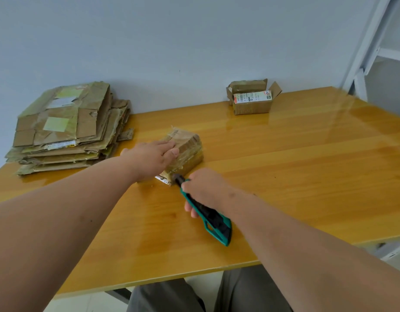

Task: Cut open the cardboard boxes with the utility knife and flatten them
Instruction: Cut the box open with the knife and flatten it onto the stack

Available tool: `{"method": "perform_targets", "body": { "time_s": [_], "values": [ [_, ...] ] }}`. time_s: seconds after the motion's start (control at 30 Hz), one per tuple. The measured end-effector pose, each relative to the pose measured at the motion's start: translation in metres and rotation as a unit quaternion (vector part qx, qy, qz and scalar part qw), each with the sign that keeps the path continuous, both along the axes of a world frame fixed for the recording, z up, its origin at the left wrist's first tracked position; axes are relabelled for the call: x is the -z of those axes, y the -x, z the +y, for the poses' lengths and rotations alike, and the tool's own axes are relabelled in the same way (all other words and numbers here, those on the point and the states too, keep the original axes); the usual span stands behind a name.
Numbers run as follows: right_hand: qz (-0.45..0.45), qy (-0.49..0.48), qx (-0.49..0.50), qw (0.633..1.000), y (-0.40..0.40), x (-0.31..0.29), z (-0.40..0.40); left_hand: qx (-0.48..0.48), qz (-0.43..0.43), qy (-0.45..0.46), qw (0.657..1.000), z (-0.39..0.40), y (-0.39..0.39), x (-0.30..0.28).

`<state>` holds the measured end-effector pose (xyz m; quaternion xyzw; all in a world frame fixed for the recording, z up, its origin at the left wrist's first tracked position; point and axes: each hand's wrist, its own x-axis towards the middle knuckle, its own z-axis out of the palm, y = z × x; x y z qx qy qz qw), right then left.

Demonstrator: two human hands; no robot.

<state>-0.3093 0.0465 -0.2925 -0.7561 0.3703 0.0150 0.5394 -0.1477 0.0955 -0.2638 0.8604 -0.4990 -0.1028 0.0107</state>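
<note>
A small taped cardboard box (187, 149) lies near the middle of the yellow wooden table (284, 176). My left hand (153, 157) rests flat on its top with the fingers stretched out, pressing it down. My right hand (205, 190) grips a green and black utility knife (208, 213). The knife's front end touches the near bottom edge of the box. The blade itself is hidden against the cardboard.
A stack of flattened cardboard boxes (66, 129) sits at the far left of the table by the wall. Another small box (252, 97) with open flaps and a white label stands at the back. A white metal frame (370, 52) rises at the right.
</note>
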Motion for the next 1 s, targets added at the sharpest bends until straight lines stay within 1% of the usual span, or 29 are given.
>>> {"method": "perform_targets", "body": {
  "time_s": [0.03,0.07,0.13,0.17,0.23,0.3,0.37,0.4,0.47,0.53,0.57,0.6,0.63,0.73,0.77,0.83,0.97,1.0],
  "values": [
    [-0.013,0.034,0.025,0.999,0.003,0.002,-0.006,-0.013,0.041,0.010,0.999,0.000,0.001,-0.004],
    [-0.021,0.061,0.039,0.997,0.007,0.003,-0.011,-0.025,0.100,0.024,0.994,0.001,0.000,-0.009],
    [-0.025,0.090,0.037,0.995,0.016,0.005,-0.019,-0.030,0.201,0.020,0.979,0.007,-0.005,-0.018],
    [-0.027,0.105,0.030,0.994,0.020,0.007,-0.021,-0.026,0.229,0.006,0.973,0.010,-0.007,-0.022],
    [-0.026,0.139,0.018,0.990,0.025,0.010,-0.020,-0.015,0.243,-0.025,0.969,0.016,-0.011,-0.027],
    [-0.032,0.164,0.007,0.986,0.026,0.014,-0.016,-0.001,0.228,-0.044,0.973,0.019,-0.012,-0.028],
    [-0.039,0.180,-0.004,0.983,0.025,0.017,-0.014,0.019,0.182,-0.043,0.982,0.019,-0.012,-0.025],
    [-0.043,0.188,-0.007,0.981,0.024,0.017,-0.014,0.030,0.142,-0.035,0.989,0.018,-0.010,-0.024],
    [-0.051,0.209,-0.008,0.977,0.023,0.018,-0.013,0.041,0.031,-0.019,0.998,0.012,-0.004,-0.019],
    [-0.063,0.239,0.001,0.969,0.023,0.017,-0.015,0.028,-0.068,-0.021,0.997,0.004,0.004,-0.016],
    [-0.070,0.257,0.011,0.964,0.023,0.017,-0.016,0.020,-0.095,-0.021,0.995,-0.001,0.007,-0.014],
    [-0.075,0.276,0.023,0.958,0.024,0.017,-0.018,0.019,-0.104,-0.024,0.994,-0.004,0.007,-0.012],
    [-0.078,0.292,0.032,0.953,0.024,0.017,-0.020,0.024,-0.093,-0.031,0.995,-0.006,0.006,-0.011],
    [-0.074,0.314,0.024,0.946,0.023,0.019,-0.023,0.042,0.007,-0.053,0.998,-0.003,-0.003,-0.015],
    [-0.072,0.317,0.018,0.945,0.022,0.020,-0.023,0.046,0.023,-0.052,0.997,0.000,-0.005,-0.016],
    [-0.073,0.323,0.017,0.944,0.020,0.021,-0.021,0.056,0.006,-0.035,0.998,0.001,-0.008,-0.015],
    [-0.091,0.331,0.043,0.938,0.020,0.020,-0.022,0.065,-0.087,0.001,0.994,-0.003,-0.004,-0.007],
    [-0.094,0.339,0.049,0.935,0.020,0.018,-0.023,0.067,-0.099,0.012,0.993,-0.005,-0.003,-0.005]
  ]
}}
